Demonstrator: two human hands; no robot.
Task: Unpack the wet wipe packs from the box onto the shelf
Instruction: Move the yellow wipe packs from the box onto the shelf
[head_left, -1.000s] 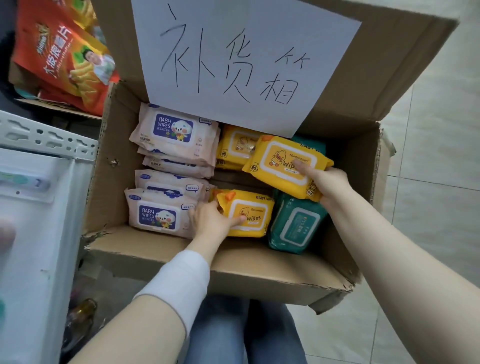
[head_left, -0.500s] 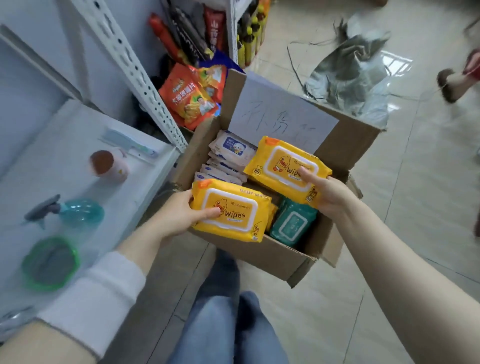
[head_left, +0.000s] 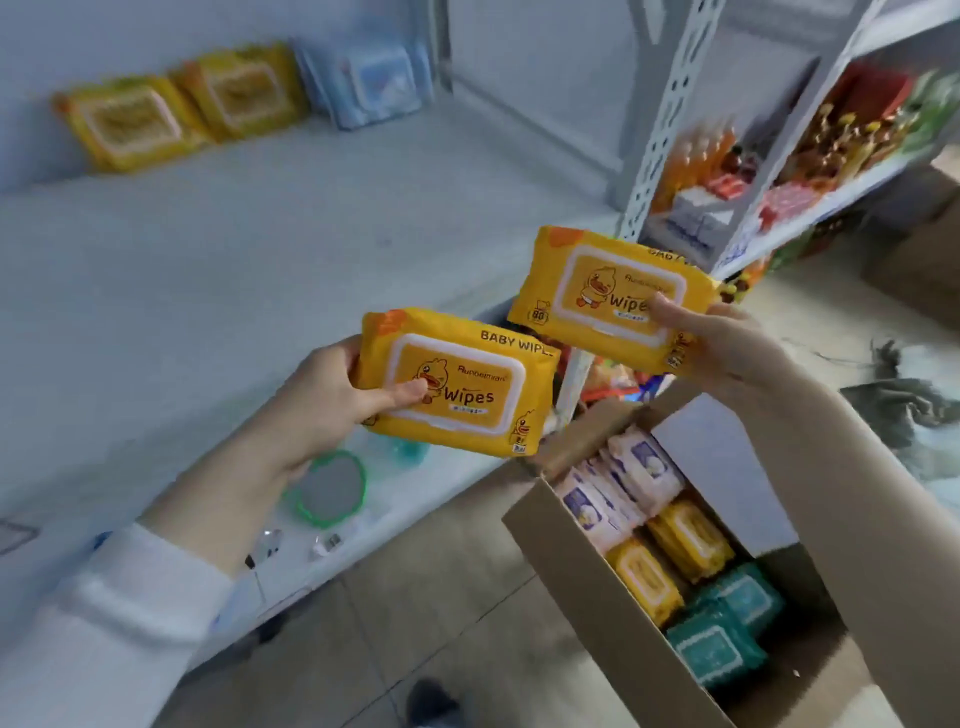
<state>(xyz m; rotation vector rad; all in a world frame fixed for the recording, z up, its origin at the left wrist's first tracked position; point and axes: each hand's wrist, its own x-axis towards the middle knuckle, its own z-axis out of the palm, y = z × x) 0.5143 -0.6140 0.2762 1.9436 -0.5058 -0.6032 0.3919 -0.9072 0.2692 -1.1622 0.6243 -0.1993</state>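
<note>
My left hand (head_left: 332, 400) grips a yellow wipes pack (head_left: 467, 379) by its left end, thumb on the lid. My right hand (head_left: 722, 343) grips a second yellow wipes pack (head_left: 597, 291) by its right end, a little higher and to the right. Both packs hang in the air in front of the white shelf (head_left: 234, 260). At the shelf's back stand two yellow packs (head_left: 171, 109) and blue packs (head_left: 374, 83). The open cardboard box (head_left: 587, 597) sits low at the right, holding pink-white, yellow and green packs (head_left: 727, 623).
A green-rimmed round thing (head_left: 327, 491) and small items lie on the lower shelf board under my left hand. A perforated white upright (head_left: 660, 130) divides off a neighbouring rack (head_left: 779, 171) full of bottles and snacks. Crumpled grey plastic (head_left: 904, 410) lies on the tiled floor at right.
Both hands have lifted the yellow packs out of the box and up toward the shelf. My view has swung up and left, so the shelf's back row now shows.
</note>
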